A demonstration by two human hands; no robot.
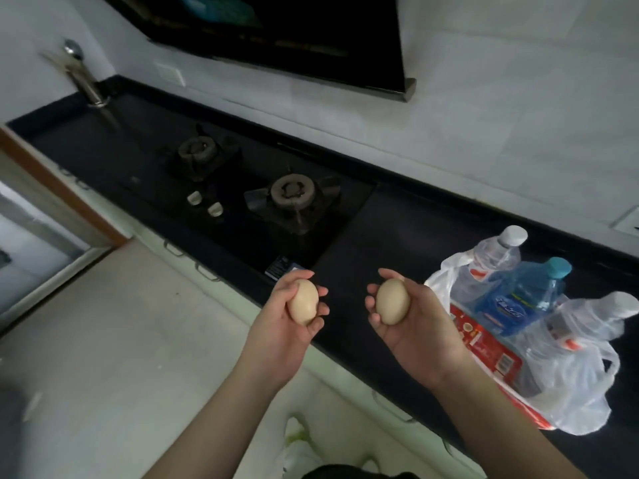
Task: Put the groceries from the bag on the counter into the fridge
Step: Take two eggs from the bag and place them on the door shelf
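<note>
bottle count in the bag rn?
3, all upright in the plastic bag: clear bottle at the back, blue bottle mid, clear bottle nearest. More may be hidden.

Bag with bottles on counter, right of stove; faucet far left.

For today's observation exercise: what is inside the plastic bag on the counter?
Inside the plastic bag: two clear bottles, a blue bottle and a red box. Anything beneath them is hidden.
</note>
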